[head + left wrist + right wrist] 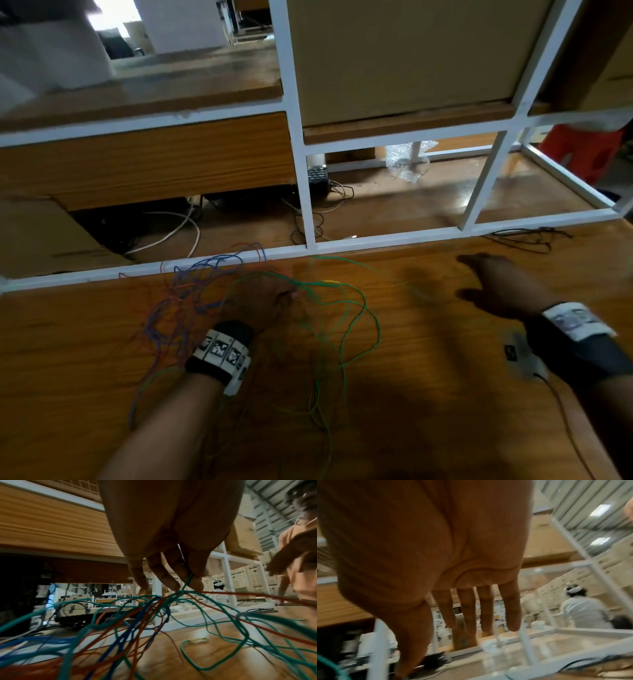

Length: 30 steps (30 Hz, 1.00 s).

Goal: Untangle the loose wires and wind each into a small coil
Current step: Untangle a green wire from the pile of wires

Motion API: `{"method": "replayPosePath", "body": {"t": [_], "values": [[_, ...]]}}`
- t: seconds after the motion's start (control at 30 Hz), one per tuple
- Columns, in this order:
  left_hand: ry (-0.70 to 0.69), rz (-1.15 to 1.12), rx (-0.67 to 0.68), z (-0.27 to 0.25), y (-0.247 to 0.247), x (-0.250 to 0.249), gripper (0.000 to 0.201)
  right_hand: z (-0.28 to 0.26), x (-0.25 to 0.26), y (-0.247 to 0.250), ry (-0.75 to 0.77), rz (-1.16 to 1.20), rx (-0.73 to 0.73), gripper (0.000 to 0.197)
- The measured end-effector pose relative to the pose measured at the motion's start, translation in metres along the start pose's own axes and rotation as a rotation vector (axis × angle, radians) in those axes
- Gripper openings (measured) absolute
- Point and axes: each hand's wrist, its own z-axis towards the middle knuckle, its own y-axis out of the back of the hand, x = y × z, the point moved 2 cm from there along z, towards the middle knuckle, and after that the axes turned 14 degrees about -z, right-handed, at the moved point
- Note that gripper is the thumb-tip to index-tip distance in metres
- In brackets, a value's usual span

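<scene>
table (428, 342) is wood-grain with a semi-gloss sheen, wires (154, 615) have smooth plastic insulation in green, blue and red, far frame (294, 102) is white painted metal, cardboard box (394, 58) is matt brown, bubble wrap (406, 161) is clear and shiny.

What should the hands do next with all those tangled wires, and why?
Probably bring the empty right hand over to the green wire that the left hand pinches, and draw it free. The red, blue and green wires lie knotted together on the table, and none looks coiled yet.
</scene>
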Motion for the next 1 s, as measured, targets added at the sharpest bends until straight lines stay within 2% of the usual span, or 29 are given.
{"method": "replayPosePath", "body": {"t": [0.07,0.17,0.23,0.33,0.4,0.43,0.5,0.53,0.57,0.63,0.7,0.73,0.8,0.93,1.0], "values": [[-0.026,0.056,0.053,0.005,-0.008,-0.021,0.031,0.000,0.052,0.003,0.156,0.085,-0.082,0.075],[-0.053,0.077,0.097,0.006,-0.023,-0.041,0.021,0.002,0.139,0.005,0.405,0.188,-0.134,0.079],[-0.032,0.059,0.097,0.007,-0.030,-0.039,0.018,0.010,0.185,-0.001,0.471,0.144,-0.131,0.076],[-0.016,0.089,0.105,0.003,-0.031,-0.026,0.017,0.022,0.215,-0.006,0.439,0.203,-0.181,0.065],[-0.040,0.064,0.065,-0.002,-0.027,-0.022,0.021,0.028,0.215,-0.002,0.416,0.426,-0.196,0.064],[-0.036,0.051,0.040,-0.004,-0.025,-0.021,0.023,0.030,0.211,0.001,0.425,0.482,-0.198,0.073],[-0.043,0.046,0.000,-0.007,-0.026,-0.023,0.023,0.029,0.206,0.010,0.456,0.379,-0.274,0.099],[-0.045,0.057,-0.023,-0.007,-0.027,-0.023,0.023,0.028,0.204,0.014,0.458,0.242,-0.344,0.103],[-0.035,0.047,-0.036,-0.007,-0.028,-0.022,0.023,0.026,0.204,0.018,0.478,0.086,-0.409,0.097],[-0.051,0.052,-0.042,-0.004,-0.031,-0.021,0.021,0.026,0.205,0.016,0.559,-0.172,-0.457,0.064],[-0.017,0.041,-0.018,0.000,-0.035,-0.016,0.022,0.027,0.202,0.007,0.623,-0.215,-0.458,0.027],[-0.026,0.043,0.002,-0.002,-0.038,-0.017,0.027,0.028,0.197,0.003,0.654,-0.208,-0.461,0.018],[-0.013,0.066,0.023,0.000,-0.038,-0.017,0.034,0.029,0.187,0.003,0.692,-0.183,-0.498,0.013],[0.044,0.039,-0.054,0.003,-0.032,-0.014,0.027,0.025,0.152,0.032,0.644,0.025,-0.536,0.030],[0.088,0.043,-0.125,0.004,-0.033,0.005,0.031,0.023,0.129,0.047,0.615,0.100,-0.602,0.026]]}}
